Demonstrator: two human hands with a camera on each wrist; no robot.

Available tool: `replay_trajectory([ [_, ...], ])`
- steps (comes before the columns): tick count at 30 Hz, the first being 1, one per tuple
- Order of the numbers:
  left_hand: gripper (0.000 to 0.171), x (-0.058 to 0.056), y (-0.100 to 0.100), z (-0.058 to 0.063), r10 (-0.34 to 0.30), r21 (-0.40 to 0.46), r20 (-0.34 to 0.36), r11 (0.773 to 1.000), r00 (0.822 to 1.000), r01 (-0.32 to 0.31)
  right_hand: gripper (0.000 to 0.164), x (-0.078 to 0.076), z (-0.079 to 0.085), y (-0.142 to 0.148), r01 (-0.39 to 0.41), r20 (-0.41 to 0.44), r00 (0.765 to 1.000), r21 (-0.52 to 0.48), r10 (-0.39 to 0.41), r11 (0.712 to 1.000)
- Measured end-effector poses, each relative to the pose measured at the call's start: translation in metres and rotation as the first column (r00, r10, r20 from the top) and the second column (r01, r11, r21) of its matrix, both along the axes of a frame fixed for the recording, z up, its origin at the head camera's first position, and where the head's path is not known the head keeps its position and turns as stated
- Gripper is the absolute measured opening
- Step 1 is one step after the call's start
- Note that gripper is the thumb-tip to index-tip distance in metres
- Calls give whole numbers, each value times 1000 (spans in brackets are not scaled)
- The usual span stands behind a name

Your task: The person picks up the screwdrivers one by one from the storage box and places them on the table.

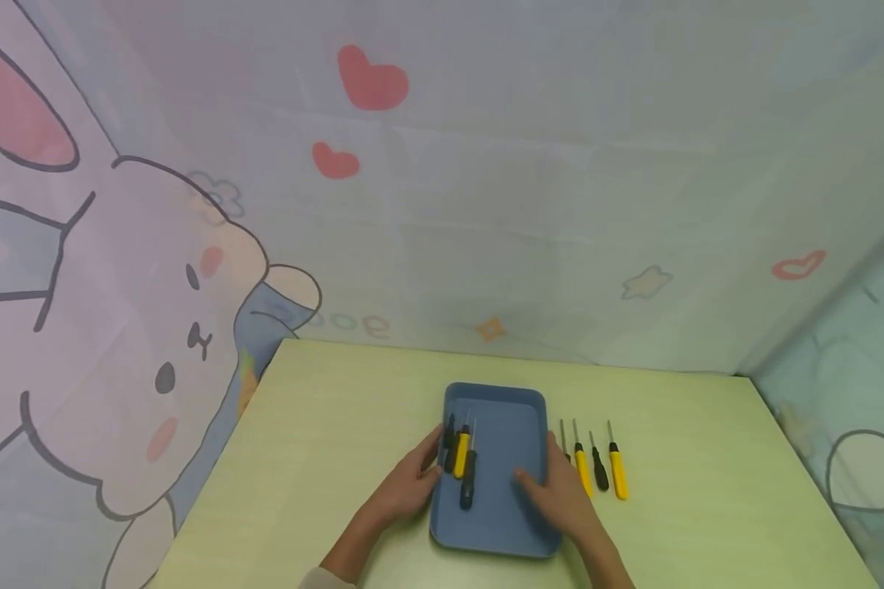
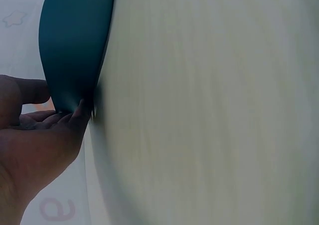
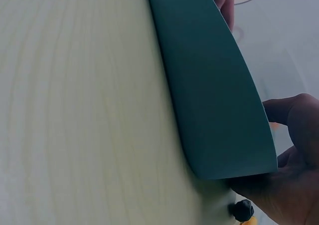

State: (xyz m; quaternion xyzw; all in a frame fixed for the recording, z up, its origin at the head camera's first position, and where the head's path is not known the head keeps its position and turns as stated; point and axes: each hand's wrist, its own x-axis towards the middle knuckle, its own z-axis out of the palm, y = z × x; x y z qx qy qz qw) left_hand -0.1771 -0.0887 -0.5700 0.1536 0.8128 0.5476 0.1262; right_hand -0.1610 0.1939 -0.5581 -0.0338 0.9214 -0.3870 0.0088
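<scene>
A blue rectangular tray (image 1: 495, 523) lies near the front of the table, held from both sides. At its left wall my left hand (image 1: 407, 484) grips the edge, thumb near the rim and fingers low on the outside; the left wrist view shows the hand (image 2: 50, 135) at the tray's corner. My right hand (image 1: 563, 495) holds the opposite side, its thumb reaching over the rim. In the right wrist view its fingers go behind the tray wall (image 3: 214, 85). Inside the tray, on the left, lie several screwdrivers, among them a yellow-handled screwdriver (image 1: 461, 458) and a black-handled screwdriver (image 1: 468, 483).
Right of the tray, several more screwdrivers lie in a row, including a yellow-handled one (image 1: 618, 474) and a black-handled one (image 1: 600, 473). The right hand partly covers the nearest. A printed cloth (image 1: 530, 204) hangs behind the pale wooden table (image 1: 722, 491).
</scene>
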Motion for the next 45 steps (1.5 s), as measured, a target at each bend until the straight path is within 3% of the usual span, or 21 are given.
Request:
replay_trajectory([
  [7, 65, 2, 0, 0, 16, 8, 9, 1000, 1000, -16, 92, -1, -5, 3, -3, -5, 1000, 5, 3, 1000],
  [18, 65, 3, -3, -1, 37, -53, -74, 998, 997, -41, 90, 0, -9, 1, 27, -18, 999, 1, -27, 1000],
  [22, 66, 3, -3, 2, 26, -79, -132, 996, 991, -37, 90, -1, -12, 1, 31, -25, 999, 7, -31, 999],
  [27, 68, -2, -2, 12, 16, -138, -240, 989, 971, -50, 91, 0, -11, 0, 37, -29, 999, -1, -37, 999],
  [30, 68, -10, -2, 17, 17, -192, -308, 978, 951, -80, 92, -1, -10, 0, 42, -26, 999, 7, -42, 999],
  [35, 68, -22, -4, 24, -39, -307, -385, 948, 922, -88, 93, -1, -10, 0, 49, -23, 999, 13, -49, 999],
  [45, 72, -42, 3, 28, -145, -463, -422, 883, 895, -75, 93, 1, -8, -2, 55, -15, 998, -2, -55, 998],
])
